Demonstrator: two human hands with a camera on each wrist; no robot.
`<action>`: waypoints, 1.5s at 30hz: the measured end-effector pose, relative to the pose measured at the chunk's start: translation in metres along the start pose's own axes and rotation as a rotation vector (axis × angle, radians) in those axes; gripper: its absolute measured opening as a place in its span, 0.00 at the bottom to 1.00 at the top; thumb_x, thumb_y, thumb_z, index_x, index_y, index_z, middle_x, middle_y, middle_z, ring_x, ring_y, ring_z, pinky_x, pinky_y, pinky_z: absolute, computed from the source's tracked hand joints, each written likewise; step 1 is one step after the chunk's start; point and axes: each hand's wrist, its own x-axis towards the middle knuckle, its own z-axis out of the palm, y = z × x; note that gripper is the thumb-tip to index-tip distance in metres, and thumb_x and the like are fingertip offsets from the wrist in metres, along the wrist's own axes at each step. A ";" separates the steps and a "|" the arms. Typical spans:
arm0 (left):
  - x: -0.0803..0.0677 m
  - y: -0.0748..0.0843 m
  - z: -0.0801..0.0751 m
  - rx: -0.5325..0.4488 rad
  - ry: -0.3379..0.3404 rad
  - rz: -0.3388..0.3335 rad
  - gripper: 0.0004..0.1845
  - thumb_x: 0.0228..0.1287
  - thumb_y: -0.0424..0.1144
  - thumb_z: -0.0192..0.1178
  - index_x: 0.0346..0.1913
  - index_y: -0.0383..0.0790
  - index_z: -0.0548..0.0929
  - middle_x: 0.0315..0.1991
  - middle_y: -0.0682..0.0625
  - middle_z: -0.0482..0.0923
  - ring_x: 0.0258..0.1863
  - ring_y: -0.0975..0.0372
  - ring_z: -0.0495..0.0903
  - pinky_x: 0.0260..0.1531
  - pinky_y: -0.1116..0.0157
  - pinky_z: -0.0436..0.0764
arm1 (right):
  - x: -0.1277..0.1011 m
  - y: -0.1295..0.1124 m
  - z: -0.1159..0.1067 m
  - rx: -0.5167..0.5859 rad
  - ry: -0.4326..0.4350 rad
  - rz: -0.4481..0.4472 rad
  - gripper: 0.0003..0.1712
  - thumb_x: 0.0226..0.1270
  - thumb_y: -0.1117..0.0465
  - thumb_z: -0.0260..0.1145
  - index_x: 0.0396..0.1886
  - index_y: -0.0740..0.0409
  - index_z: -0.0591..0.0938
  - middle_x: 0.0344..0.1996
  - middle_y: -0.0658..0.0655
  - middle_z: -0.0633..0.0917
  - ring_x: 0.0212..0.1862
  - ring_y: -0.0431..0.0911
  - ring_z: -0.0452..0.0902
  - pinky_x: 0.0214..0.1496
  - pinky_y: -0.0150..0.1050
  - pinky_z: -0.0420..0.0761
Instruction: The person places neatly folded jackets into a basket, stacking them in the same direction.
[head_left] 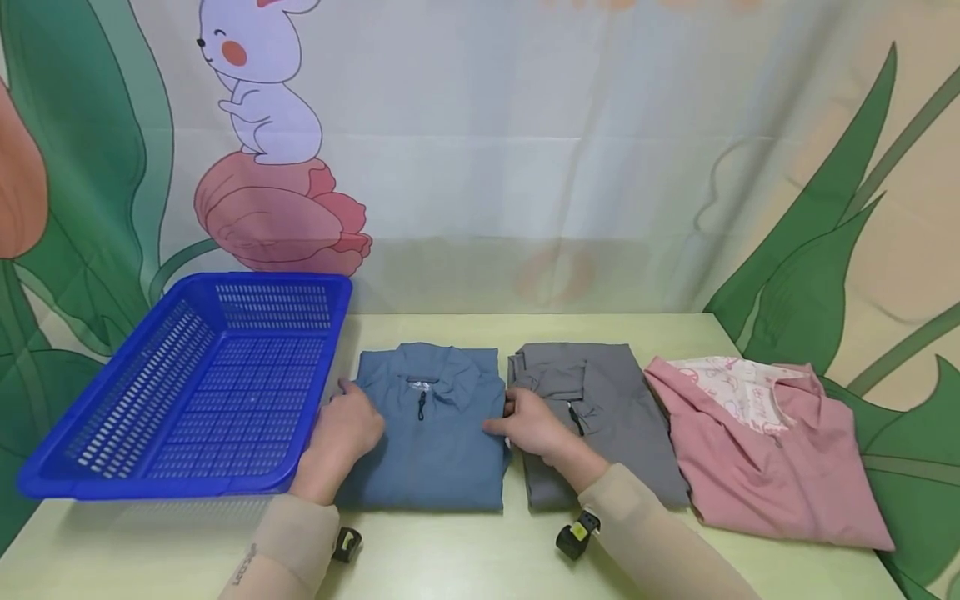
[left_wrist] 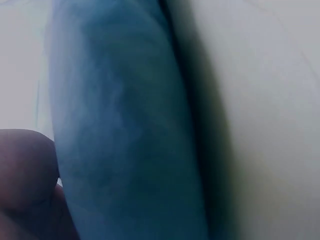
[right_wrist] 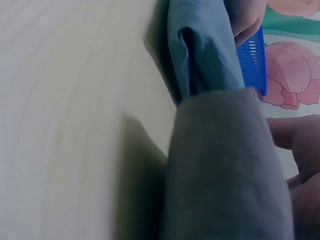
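A folded blue zip-neck shirt (head_left: pixel 431 450) lies flat on the table with its collar toward the back. My left hand (head_left: pixel 345 423) is at its left edge, fingers loosely bent; in the left wrist view a fingertip (left_wrist: pixel 25 170) shows beside the blue cloth. At the shirt's right edge is my right hand (head_left: pixel 534 425), thumb over the border and a gap between thumb and forefinger. That hand reaches across a folded grey zip-neck shirt (head_left: pixel 630 433), which fills the front of the right wrist view. The undersides of both hands are hidden.
A blue plastic basket (head_left: pixel 315 400) with slotted sides stands at the left, close to my left hand. On the right lies a folded pink jacket (head_left: pixel 795 483) with a patterned lining. Behind the table (head_left: pixel 450 558) hangs a printed curtain (head_left: pixel 480 192).
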 end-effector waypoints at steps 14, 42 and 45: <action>-0.001 -0.002 -0.012 -0.159 -0.041 0.023 0.41 0.64 0.29 0.53 0.71 0.08 0.45 0.59 0.14 0.68 0.59 0.29 0.73 0.57 0.39 0.74 | -0.005 -0.011 0.020 0.031 0.044 -0.065 0.37 0.62 0.72 0.68 0.71 0.71 0.67 0.58 0.66 0.78 0.59 0.59 0.76 0.61 0.54 0.77; -0.013 0.023 -0.079 -0.621 -0.097 0.101 0.39 0.75 0.34 0.57 0.80 0.27 0.50 0.72 0.26 0.58 0.72 0.38 0.60 0.68 0.37 0.62 | -0.013 -0.061 -0.002 0.529 0.143 -0.088 0.47 0.62 0.78 0.63 0.80 0.51 0.62 0.66 0.65 0.76 0.64 0.61 0.74 0.62 0.58 0.75; -0.012 0.020 -0.093 -0.605 -0.109 0.118 0.40 0.76 0.35 0.57 0.80 0.28 0.49 0.75 0.26 0.53 0.75 0.37 0.54 0.69 0.36 0.59 | -0.009 -0.072 -0.003 0.538 0.133 -0.102 0.47 0.62 0.78 0.63 0.79 0.48 0.63 0.65 0.64 0.77 0.64 0.60 0.75 0.62 0.58 0.75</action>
